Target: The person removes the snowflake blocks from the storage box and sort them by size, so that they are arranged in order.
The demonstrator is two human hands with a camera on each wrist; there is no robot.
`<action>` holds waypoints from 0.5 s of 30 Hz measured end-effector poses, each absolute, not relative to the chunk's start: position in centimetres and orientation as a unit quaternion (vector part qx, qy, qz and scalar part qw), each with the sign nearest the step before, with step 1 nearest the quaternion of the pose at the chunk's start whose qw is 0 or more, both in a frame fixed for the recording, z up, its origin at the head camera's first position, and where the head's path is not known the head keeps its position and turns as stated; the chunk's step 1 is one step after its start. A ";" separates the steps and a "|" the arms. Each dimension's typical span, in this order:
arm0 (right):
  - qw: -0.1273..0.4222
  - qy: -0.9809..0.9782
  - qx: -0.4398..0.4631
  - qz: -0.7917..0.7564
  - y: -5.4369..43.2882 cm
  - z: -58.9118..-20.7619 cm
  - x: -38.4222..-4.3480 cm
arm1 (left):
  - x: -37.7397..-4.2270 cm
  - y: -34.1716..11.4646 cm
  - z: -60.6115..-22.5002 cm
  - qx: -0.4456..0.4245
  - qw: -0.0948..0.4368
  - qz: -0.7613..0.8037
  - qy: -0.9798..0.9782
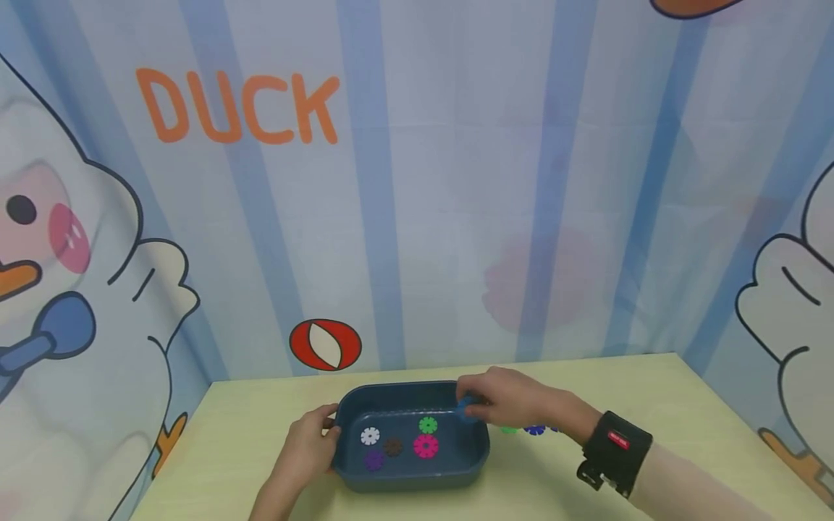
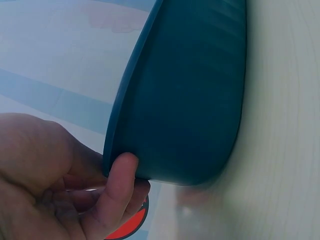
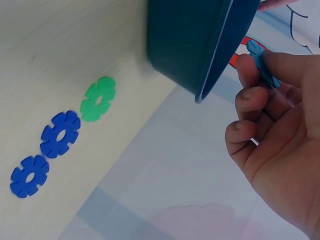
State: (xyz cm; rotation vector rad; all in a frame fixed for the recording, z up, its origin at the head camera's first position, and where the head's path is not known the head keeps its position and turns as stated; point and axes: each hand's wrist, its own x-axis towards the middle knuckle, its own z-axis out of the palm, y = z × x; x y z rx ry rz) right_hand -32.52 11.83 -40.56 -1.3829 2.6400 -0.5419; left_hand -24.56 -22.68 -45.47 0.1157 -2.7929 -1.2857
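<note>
1. Pale blue striped backdrop (image 1: 443,181) hangs behind the tub (image 1: 410,481), with orange DUCK lettering (image 1: 237,107) up to the tub's left; a light yellowish desk (image 1: 228,412) carries the tub and spreads out on both sides of it.
2. At the tub's left end is the left hand (image 1: 309,445), reaching in from the near side; its fingers grip the end by the rim, one digit against the outer wall.
3. From the tub's right comes the right arm, a black band (image 1: 617,452) round its wrist; the right hand (image 1: 511,396) hangs over the tub's right end.
4. Between thumb and fingertip the right hand pinches a blue notched disc (image 1: 464,409) — the other fingers are loosely curled.
5. Inside the tub, toward its left, lie a white disc (image 1: 370,435), a purple disc (image 1: 374,459) and a brown disc (image 1: 393,446); nearer its middle, a green disc (image 1: 428,425) and a pink disc (image 1: 417,446).
6. Right of the tub, on the desk, another green disc (image 3: 89,107) and two dark blue discs (image 3: 70,127) form a row — the green nearest the tub.
</note>
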 end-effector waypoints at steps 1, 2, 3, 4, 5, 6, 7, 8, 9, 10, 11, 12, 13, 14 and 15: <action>0.055 0.871 -0.454 -0.178 12.0 -40.5 -32.5 | -24.6 -22.7 -45.4 0.038 0.033 -0.418 -0.907; 0.056 0.874 -0.449 -0.176 12.2 -40.5 -32.6 | -24.6 -22.7 -45.4 0.038 0.034 -0.419 -0.907; 0.058 0.877 -0.444 -0.176 12.4 -40.4 -32.6 | -24.6 -22.7 -45.3 0.038 0.033 -0.418 -0.907; 0.059 0.879 -0.439 -0.175 12.6 -40.3 -32.6 | -24.6 -22.6 -45.3 0.039 0.032 -0.417 -0.908; 0.059 0.881 -0.435 -0.174 12.8 -40.3 -32.6 | -24.6 -22.6 -45.3 0.040 0.032 -0.416 -0.908; 0.059 0.883 -0.432 -0.173 12.9 -40.3 -32.6 | -24.6 -22.6 -45.3 0.040 0.031 -0.415 -0.908; 0.058 0.884 -0.430 -0.174 13.2 -40.3 -32.6 | -24.7 -22.5 -45.3 0.041 0.030 -0.414 -0.909; 0.060 0.886 -0.426 -0.175 13.4 -40.3 -32.6 | -24.7 -22.5 -45.4 0.042 0.030 -0.413 -0.909; 0.057 0.886 -0.426 -0.175 13.6 -40.3 -32.7 | -24.7 -22.5 -45.4 0.042 0.030 -0.413 -0.909; 0.053 0.886 -0.427 -0.175 13.9 -40.4 -32.7 | -24.8 -22.5 -45.5 0.042 0.031 -0.413 -0.909; 0.050 0.885 -0.429 -0.177 14.2 -40.5 -32.8 | -24.8 -22.5 -45.5 0.042 0.031 -0.412 -0.910; 0.047 0.884 -0.430 -0.179 14.5 -40.6 -32.8 | -24.8 -22.5 -45.5 0.042 0.032 -0.413 -0.909; 0.044 0.884 -0.430 -0.180 14.8 -40.7 -32.8 | -24.7 -22.5 -45.5 0.042 0.033 -0.413 -0.909; 0.042 0.883 -0.431 -0.181 15.0 -40.7 -32.8 | -24.7 -22.6 -45.5 0.042 0.032 -0.412 -0.910; 0.039 0.883 -0.430 -0.182 15.3 -40.8 -32.9 | -24.7 -22.6 -45.5 0.042 0.032 -0.413 -0.909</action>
